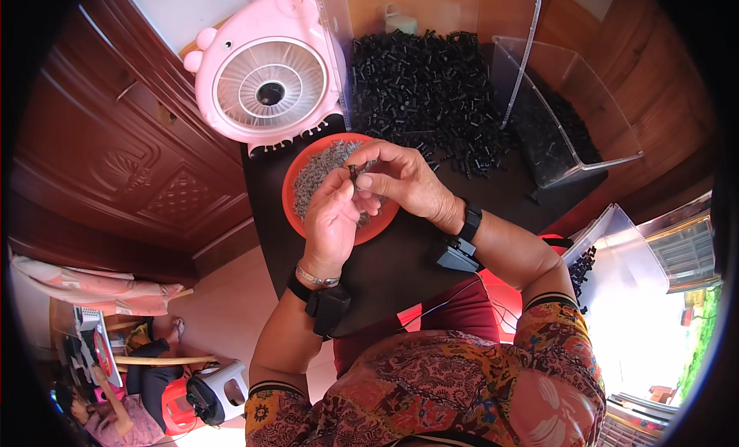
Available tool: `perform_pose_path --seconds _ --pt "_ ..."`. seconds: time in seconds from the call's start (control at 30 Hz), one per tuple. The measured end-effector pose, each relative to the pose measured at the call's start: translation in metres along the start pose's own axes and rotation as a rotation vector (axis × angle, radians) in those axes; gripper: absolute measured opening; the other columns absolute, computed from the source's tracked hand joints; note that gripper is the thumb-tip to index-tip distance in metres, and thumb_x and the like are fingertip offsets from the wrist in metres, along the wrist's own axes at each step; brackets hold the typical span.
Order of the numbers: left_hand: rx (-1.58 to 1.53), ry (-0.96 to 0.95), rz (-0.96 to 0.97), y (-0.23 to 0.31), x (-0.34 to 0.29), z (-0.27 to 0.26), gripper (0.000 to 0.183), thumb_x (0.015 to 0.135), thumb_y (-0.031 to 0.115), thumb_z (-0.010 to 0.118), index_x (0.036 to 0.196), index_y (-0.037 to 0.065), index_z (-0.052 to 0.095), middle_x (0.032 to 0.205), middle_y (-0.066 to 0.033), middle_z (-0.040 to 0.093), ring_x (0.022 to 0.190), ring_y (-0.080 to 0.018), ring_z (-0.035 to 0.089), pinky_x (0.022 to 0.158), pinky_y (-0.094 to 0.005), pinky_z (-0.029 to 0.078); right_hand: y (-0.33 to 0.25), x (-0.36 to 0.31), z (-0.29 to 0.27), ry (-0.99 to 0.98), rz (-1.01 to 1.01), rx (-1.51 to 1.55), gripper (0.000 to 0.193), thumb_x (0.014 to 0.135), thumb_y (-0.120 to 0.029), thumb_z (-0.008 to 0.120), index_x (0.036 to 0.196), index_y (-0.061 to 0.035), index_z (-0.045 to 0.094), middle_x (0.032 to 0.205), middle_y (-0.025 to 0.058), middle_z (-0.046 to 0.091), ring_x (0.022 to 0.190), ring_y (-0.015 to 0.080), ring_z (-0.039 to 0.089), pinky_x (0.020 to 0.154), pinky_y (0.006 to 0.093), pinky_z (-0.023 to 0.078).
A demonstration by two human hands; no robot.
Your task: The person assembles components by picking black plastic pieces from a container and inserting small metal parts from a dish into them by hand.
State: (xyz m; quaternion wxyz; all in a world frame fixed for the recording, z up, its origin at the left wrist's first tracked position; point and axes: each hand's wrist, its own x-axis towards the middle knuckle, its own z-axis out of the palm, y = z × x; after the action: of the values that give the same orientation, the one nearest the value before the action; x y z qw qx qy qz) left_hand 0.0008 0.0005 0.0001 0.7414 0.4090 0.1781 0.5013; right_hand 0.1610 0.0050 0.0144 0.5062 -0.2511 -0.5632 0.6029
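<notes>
My left hand [329, 220] and my right hand [409, 179] meet over an orange-red bowl [288, 191]. Between their fingertips is a small black plastic part [353, 172], held upright; its finer shape is too small to make out. Both hands are closed on it, the left from below and the right with thumb and forefinger. Many small grey pieces [317, 170] fill the bowl, partly hidden by my hands. Beyond them, a large heap of similar black plastic parts [423, 85] spreads over the dark table [369, 285].
A pink animal-shaped fan [269, 93] stands behind the bowl. Clear plastic bins [608, 116] border the heap at the back right; another clear bin [616, 247] with black parts sits low at right. At lower left, another person [127, 416] sits near a white stool [229, 389].
</notes>
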Motion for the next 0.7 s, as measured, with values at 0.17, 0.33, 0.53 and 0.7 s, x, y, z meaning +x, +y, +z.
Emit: perform_pose_path --seconds 0.17,0.33,0.53,0.7 --pt "0.034 -0.001 -0.015 0.0021 -0.0008 -0.0015 0.018 0.093 0.021 0.048 0.098 0.004 0.051 0.083 -0.0046 0.055 0.075 -0.0158 0.056 0.072 -0.0297 0.045 0.0007 0.0004 0.0008 0.023 -0.031 -0.052 0.028 0.088 -0.002 0.061 0.115 -0.0022 0.056 0.089 0.0052 0.06 0.066 0.0108 0.059 0.06 0.0246 0.051" --pt "0.025 0.024 0.008 0.0014 -0.0009 -0.0014 0.02 0.093 0.021 0.047 0.102 0.004 0.052 0.088 -0.0042 0.055 0.08 -0.0154 0.055 0.072 -0.0297 0.044 -0.0054 0.0025 0.0036 -0.006 -0.241 -0.451 0.036 0.079 -0.009 0.073 0.112 -0.0035 0.06 0.096 0.0049 0.062 0.089 0.0156 0.059 0.077 0.0293 0.05" --pt "0.05 0.053 -0.019 -0.0002 -0.0001 -0.0025 0.018 0.091 0.021 0.05 0.1 0.005 0.053 0.092 -0.0024 0.055 0.083 -0.0119 0.055 0.072 -0.0282 0.044 -0.0065 0.0052 -0.0003 0.021 -0.526 -0.881 0.043 0.067 -0.017 0.079 0.104 -0.0033 0.063 0.1 0.0092 0.064 0.093 0.0277 0.059 0.081 0.0357 0.048" --pt "0.045 0.082 -0.003 -0.0023 -0.0034 -0.0002 0.018 0.092 0.02 0.049 0.097 0.004 0.054 0.09 -0.0032 0.056 0.081 -0.0113 0.056 0.071 -0.027 0.044 -0.0042 0.0026 0.002 0.069 -0.539 -0.974 0.041 0.065 -0.022 0.079 0.099 -0.004 0.065 0.095 0.0096 0.065 0.088 0.0289 0.06 0.078 0.0361 0.049"
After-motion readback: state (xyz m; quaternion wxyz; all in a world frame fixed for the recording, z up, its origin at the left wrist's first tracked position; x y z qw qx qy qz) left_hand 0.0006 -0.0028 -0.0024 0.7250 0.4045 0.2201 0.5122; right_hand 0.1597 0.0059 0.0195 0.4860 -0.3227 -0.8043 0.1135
